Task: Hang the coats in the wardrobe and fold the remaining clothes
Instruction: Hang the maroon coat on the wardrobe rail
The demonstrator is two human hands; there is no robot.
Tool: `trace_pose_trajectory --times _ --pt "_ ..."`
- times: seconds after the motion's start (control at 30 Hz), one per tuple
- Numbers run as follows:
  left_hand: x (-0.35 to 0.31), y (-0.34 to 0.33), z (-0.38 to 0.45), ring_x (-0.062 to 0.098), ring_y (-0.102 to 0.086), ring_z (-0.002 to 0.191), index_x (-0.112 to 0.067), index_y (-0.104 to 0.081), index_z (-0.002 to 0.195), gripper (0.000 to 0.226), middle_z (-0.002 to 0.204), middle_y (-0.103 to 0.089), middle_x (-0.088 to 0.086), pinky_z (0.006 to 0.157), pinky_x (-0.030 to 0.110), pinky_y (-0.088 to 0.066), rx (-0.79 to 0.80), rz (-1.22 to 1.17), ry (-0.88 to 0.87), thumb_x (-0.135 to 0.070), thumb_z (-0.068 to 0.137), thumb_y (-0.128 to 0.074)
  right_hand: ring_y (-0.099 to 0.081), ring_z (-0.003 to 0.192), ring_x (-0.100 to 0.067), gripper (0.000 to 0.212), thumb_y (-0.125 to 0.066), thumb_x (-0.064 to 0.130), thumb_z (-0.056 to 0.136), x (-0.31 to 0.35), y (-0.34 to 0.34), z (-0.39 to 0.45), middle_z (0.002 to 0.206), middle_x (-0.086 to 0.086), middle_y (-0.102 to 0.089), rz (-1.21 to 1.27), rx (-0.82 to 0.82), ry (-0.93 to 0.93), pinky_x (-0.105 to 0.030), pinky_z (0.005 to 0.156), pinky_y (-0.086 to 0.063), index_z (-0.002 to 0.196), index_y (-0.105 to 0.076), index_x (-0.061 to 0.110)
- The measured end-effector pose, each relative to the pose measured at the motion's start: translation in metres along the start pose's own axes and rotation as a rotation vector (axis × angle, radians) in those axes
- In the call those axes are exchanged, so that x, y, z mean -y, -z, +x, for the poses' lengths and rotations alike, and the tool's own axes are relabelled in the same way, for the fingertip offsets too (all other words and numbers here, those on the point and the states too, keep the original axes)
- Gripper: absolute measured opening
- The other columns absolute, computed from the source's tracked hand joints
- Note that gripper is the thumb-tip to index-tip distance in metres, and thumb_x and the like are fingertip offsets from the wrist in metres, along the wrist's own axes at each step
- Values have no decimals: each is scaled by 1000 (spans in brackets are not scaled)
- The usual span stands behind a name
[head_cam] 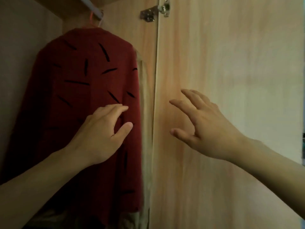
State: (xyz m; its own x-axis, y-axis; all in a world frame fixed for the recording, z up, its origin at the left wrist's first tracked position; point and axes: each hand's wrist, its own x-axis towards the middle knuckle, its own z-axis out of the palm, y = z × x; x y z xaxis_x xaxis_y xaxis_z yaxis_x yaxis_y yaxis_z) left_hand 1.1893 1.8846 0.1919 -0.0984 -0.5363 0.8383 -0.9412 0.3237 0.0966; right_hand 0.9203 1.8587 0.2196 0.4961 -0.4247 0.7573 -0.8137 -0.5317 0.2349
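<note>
A dark red coat (79, 83) with short black dashes hangs on a hanger (97, 22) from the rail (92, 9) inside the wardrobe. My left hand (102, 131) hovers in front of the coat's right side, fingers loosely bent and thumb out, holding nothing. My right hand (203, 124) is spread in front of the wooden door (231, 63), fingers apart and empty. A pale garment (145, 113) hangs just behind the red coat's right edge.
The wardrobe's open door stands at the right, fixed by a metal hinge (155, 11) near the top. The wardrobe's side wall (19, 55) is at the left. Dark folded fabric (54, 219) lies at the wardrobe's bottom.
</note>
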Motion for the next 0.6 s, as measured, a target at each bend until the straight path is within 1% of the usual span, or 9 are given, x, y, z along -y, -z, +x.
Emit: trace_pose_trajectory --times 0.1,0.2,0.27,0.33,0.43,0.5,0.6 --pt "-65 -30 5 13 -38 137 -26 -44 144 62 148 -46 -9 108 34 -31 65 19 -86 -59 93 -33 -4 153 -24 75 -42 65 88 -51 17 -48 165 -5 -10 -52 43 -66 -43 121 -19 153 -23 33" --pt "-139 -68 4 11 -36 138 -26 -43 144 64 148 -46 -9 112 33 -31 148 -37 -123 -62 94 -30 -5 152 -24 74 -41 64 88 -109 37 -109 165 -5 -13 -64 77 -115 -47 120 -23 153 -25 32" --pt "-193 -97 1 12 -39 135 -24 -46 142 73 144 -49 -7 113 34 -31 202 -69 -168 -68 87 -25 -7 152 -24 75 -41 64 86 -150 51 -153 164 -5 -15 -41 77 -174 -50 119 -24 153 -28 31" --pt "-250 -127 -5 10 -36 137 -26 -44 144 82 147 -46 -9 114 32 -29 275 -65 -242 -72 82 -17 -7 152 -23 76 -42 65 86 -191 66 -195 164 -3 -15 -24 70 -249 -50 120 -24 153 -28 32" --pt "-336 -168 -11 5 -29 141 -31 -36 149 78 153 -37 -14 116 30 -25 365 -55 -382 -72 86 -14 -5 152 -20 74 -48 62 88 -249 92 -260 165 0 -11 -4 76 -368 -47 121 -20 153 -26 35" --pt "-392 -189 -8 3 -26 143 -34 -33 150 74 154 -34 -16 118 31 -25 395 -134 -431 -72 89 -17 -4 152 -19 73 -51 60 89 -282 113 -302 165 2 -9 3 88 -449 -47 121 -19 153 -25 36" --pt "-467 -219 -6 1 -27 141 -35 -37 147 74 151 -37 -17 117 34 -28 400 -293 -472 -73 87 -18 -5 152 -19 72 -51 60 88 -326 149 -364 165 4 -10 -60 105 -574 -48 120 -19 152 -26 36"
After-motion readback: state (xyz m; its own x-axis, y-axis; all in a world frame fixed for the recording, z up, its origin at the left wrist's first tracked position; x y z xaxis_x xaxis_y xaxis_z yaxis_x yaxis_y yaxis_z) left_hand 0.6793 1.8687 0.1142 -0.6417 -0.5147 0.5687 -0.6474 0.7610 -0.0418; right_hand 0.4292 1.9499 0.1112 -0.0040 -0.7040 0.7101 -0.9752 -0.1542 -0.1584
